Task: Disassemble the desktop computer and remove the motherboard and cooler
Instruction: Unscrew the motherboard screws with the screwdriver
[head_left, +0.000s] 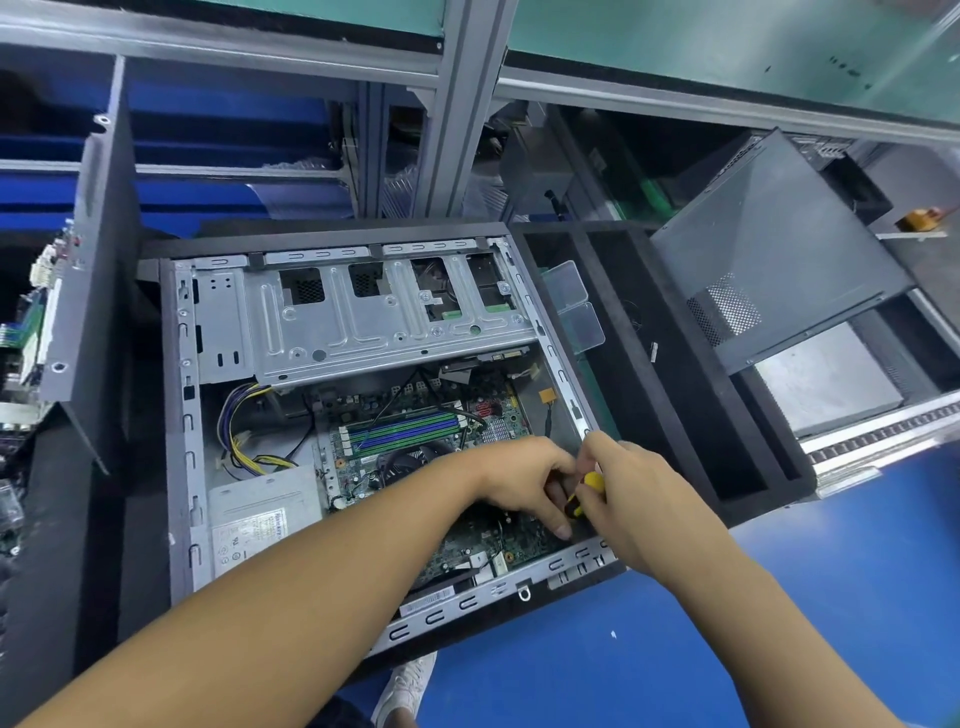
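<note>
Two bare forearms reach from the near edge into the open desktop case (182, 415). On the right, the right hand (639, 499) has its fingers wrapped round the yellow-and-black screwdriver (587, 491), which points down at the right edge of the motherboard (483, 548). The left hand (524, 478) curls its fingers close against the tool's lower end; whether they pinch it I cannot tell. Motherboard and cooler (410, 462) both sit inside the case, nearer the camera than the drive cage (363, 322). The step looks like loosening a board mounting screw. Next, the tip must stay seated and upright, then the screw needs lifting clear
</note>
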